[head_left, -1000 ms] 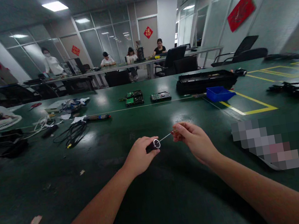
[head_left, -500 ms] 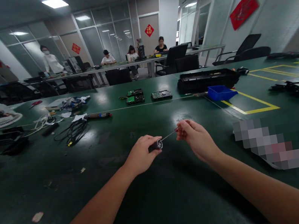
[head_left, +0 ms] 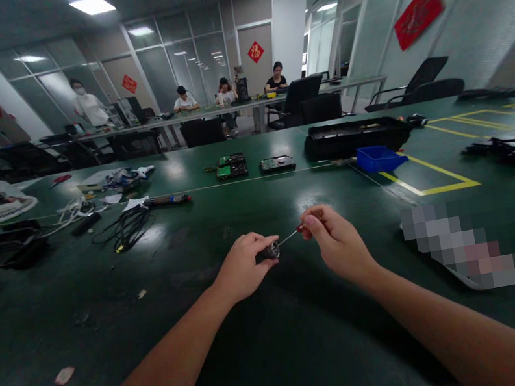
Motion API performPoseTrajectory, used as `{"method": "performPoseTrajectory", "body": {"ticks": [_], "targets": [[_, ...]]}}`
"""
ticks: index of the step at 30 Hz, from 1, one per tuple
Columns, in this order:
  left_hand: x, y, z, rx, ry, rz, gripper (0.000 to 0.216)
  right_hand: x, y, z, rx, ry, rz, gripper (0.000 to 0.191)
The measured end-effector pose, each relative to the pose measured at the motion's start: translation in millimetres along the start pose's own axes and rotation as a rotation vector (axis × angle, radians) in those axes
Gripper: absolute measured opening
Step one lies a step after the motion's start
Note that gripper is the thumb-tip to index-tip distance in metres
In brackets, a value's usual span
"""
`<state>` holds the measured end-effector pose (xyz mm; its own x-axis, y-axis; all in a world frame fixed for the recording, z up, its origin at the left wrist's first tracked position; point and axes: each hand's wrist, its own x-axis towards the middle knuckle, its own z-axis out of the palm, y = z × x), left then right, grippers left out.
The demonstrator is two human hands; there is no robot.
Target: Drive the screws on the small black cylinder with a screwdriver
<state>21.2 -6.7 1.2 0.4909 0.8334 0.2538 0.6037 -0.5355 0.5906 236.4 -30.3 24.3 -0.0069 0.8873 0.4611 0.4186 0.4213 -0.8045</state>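
Note:
My left hand (head_left: 243, 266) is closed around a small black cylinder with a shiny metal end (head_left: 270, 251), held just above the green table (head_left: 271, 335). My right hand (head_left: 337, 242) pinches the reddish handle of a thin screwdriver (head_left: 294, 233). Its metal shaft runs left and its tip meets the cylinder's metal end. Both hands hover over the middle of the table, close together.
Farther back lie circuit boards (head_left: 231, 167), a hard drive (head_left: 277, 164), a black case (head_left: 352, 137), a blue bin (head_left: 379, 159) and yellow floor-tape markings (head_left: 433, 180). Cables (head_left: 125, 228) and clutter sit at the left. Several people sit at a far table.
My hands have stayed nearly in place; the right hand has shifted slightly toward the left hand, with the screwdriver tip kept at the cylinder's end.

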Motion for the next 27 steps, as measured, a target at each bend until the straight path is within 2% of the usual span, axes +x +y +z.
{"method": "performPoseTrajectory", "body": {"ticks": [10, 15, 21, 27], "targets": [[0.6, -5.4, 3.6, 0.053, -0.018, -0.009, 0.048, -1.4, -5.7, -2.7, -0.222, -0.091, -0.165, 0.013], [0.6, -4.0, 2.7, 0.021, -0.022, -0.052, 0.047, -1.1, -4.6, -0.8, -0.251, -0.105, -0.142, 0.013], [-0.9, -3.1, 2.5, -0.011, -0.038, -0.065, 0.048, -2.4, -7.0, -2.4, -0.191, -0.021, -0.098, 0.014], [-0.6, -1.4, 2.3, -0.036, -0.034, -0.085, 0.047, -2.4, -8.2, -1.6, -0.156, -0.083, -0.093, 0.014]]}}
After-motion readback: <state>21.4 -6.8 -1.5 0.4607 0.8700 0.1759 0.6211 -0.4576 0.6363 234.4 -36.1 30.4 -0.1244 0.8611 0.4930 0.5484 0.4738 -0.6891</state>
